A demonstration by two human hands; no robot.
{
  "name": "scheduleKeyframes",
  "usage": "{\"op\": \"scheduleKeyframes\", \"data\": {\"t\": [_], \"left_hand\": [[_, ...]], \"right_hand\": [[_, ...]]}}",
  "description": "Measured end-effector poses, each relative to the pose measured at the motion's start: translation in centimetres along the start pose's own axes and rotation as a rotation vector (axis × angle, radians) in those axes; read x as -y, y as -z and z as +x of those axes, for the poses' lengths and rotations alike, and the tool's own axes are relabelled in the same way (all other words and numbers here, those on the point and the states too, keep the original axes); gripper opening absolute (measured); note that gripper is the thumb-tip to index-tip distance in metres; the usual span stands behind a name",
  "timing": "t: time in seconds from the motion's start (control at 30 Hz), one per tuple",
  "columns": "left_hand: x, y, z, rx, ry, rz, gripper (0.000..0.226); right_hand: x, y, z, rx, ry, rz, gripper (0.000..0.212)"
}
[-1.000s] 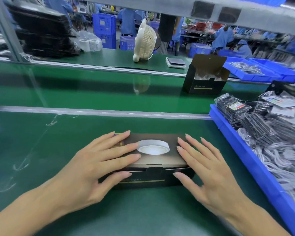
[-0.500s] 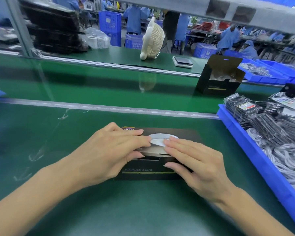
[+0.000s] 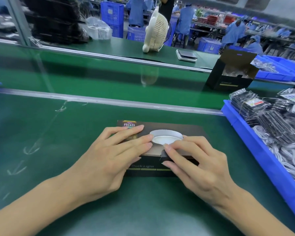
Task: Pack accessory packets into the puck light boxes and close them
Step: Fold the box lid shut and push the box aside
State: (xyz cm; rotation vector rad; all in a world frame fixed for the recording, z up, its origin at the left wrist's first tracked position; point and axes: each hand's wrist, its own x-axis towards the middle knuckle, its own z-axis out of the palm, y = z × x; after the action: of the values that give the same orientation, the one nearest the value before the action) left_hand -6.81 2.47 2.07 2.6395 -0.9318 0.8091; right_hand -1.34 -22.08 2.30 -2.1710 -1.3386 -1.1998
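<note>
A black puck light box (image 3: pixel 191 132) lies flat on the green mat in front of me, its lid down and a white puck light (image 3: pixel 165 136) showing on top. My left hand (image 3: pixel 112 154) rests on the left half of the lid with its fingers extended. My right hand (image 3: pixel 196 160) lies over the front right edge, fingertips pressing at the lid's front tab near the puck. Accessory packets (image 3: pixel 250 106) in dark plastic bags sit piled in a blue tray (image 3: pixel 242 132) to the right.
A second black box (image 3: pixel 228 77) stands open on the green conveyor belt (image 3: pixel 92 77) beyond the mat. A white desk fan (image 3: pixel 156 31) and a small scale (image 3: pixel 186 55) sit on the far bench. White cable bundles (image 3: pixel 286 150) fill the tray's near part.
Both hands slid inward from the box's sides onto the lid, then pressed down at its front edge. The view has shifted slightly closer and leftward.
</note>
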Motion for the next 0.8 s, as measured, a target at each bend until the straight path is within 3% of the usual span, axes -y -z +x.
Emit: {"op": "scheduleKeyframes", "data": {"t": [0.2,0.37,0.47,0.57,0.67,0.73,0.8], "left_hand": [[-0.2,-0.2,0.0,-0.064,0.021,-0.037,0.037],[-0.4,-0.2,0.2,-0.062,0.039,-0.044,0.037],[-0.3,-0.2,0.2,-0.048,0.051,-0.032,0.037],[-0.3,-0.5,0.2,-0.058,0.053,0.043,0.041],[-0.4,-1.8,-0.5,-0.186,0.036,0.127,0.034],[0.5,-2.7,0.3,-0.250,0.023,0.170,0.029],[2.9,-3.7,2.8,-0.239,0.121,0.280,0.024]], "right_hand": [[0.1,0.1,0.2,-0.030,0.043,0.109,0.004],[0.4,1.1,1.5,0.097,-0.374,0.363,0.013],[-0.1,1.5,2.6,0.238,-0.483,0.362,0.021],[-0.4,1.5,3.2,0.258,-0.376,0.237,0.020],[0.3,0.9,1.1,0.061,-0.087,0.135,0.008],[0.7,0.1,-0.8,-0.010,-0.056,0.173,0.015],[0.5,-0.9,-1.5,0.036,-0.108,0.230,0.017]]}}
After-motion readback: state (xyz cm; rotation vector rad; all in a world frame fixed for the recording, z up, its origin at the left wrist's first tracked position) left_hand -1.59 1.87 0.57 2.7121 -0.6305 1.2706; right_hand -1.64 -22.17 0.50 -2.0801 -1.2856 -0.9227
